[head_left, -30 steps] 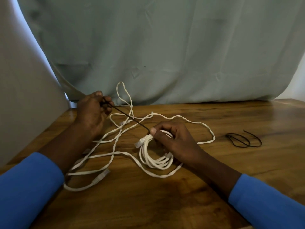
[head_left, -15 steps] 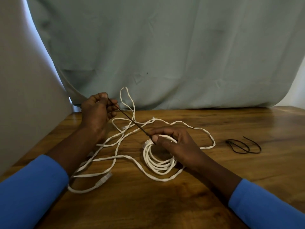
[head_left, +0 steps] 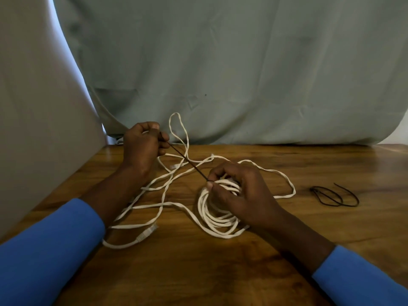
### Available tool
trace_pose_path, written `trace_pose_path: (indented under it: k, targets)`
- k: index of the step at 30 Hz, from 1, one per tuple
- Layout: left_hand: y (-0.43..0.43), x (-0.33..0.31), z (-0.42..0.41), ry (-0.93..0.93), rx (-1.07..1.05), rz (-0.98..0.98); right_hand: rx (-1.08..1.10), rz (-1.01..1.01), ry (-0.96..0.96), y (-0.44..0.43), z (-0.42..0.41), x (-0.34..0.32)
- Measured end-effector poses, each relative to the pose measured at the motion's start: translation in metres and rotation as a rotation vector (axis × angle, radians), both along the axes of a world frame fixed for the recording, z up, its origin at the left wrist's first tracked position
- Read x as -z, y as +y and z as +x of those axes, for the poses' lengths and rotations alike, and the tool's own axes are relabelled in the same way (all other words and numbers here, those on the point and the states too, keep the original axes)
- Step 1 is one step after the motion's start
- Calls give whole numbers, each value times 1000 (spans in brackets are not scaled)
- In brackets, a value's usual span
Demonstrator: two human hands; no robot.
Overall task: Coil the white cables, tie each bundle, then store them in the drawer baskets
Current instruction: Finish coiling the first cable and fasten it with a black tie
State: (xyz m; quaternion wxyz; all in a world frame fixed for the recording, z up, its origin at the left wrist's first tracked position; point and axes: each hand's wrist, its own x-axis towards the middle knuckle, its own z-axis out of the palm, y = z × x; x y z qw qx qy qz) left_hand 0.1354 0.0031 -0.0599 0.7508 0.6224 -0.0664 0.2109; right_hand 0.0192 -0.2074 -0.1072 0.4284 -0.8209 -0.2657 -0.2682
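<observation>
"Tying off the first bundle looked like the step in hand, didn't it?"

"It did. The left hand (head_left: 141, 146) was closed on one end of the black tie (head_left: 187, 161), pinching it near the back of the table (head_left: 220, 272), and the tie ran straight and taut down to the right hand (head_left: 238, 195)."

"And the right hand?"

"Its fingers were curled over the coiled bundle (head_left: 212, 217), which lay on the wood in front of the person. The thumb and forefinger pinched where the tie met the loops. Whether the tie passed fully round the loops, I couldn't tell; the hand hid it."

"So how should it have been done well?"

"I'd have said: press the loops together under the right hand so none sprang free. Then draw the tie snug along its own line, not upward, which might have lifted the coil. The loose white cable (head_left: 167, 188) sprawled between the hands and crossed under the tie, so a strand could have been caught in the knot."

"Anything else?"

"A spare black tie (head_left: 333, 195) lay well apart on the right. No drawer baskets were in view."
</observation>
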Motion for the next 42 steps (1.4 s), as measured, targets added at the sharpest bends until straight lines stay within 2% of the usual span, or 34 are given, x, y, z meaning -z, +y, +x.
trace_pose_path:
  k: [6,9,15,20,22,25,30,32,36,39,42]
  targets:
    - [-5,7,-3,-66,-47,141,19,107,55,2,-3,3]
    - [-4,5,-2,-51,-54,101,44,102,65,1,-4,2]
    - [-6,-1,1,54,-8,-116,55,106,103,3,0,1]
    - [-2,-4,1,97,-50,-213,-83,221,247,10,3,5]
    - [1,0,1,106,-37,-194,-89,251,225,9,2,7]
    - [-9,7,-9,61,82,-75,-31,347,179,5,3,6]
    - [-45,26,-52,6,555,236,89,580,102,-2,12,1]
    - [-58,33,-64,-21,658,377,140,606,105,-6,14,0]
    - [-72,46,-69,-153,532,568,115,686,188,-6,15,3]
    - [-74,49,-78,-237,279,727,158,658,170,-1,13,3]
    - [-79,54,-81,-311,101,785,279,602,106,2,14,4]
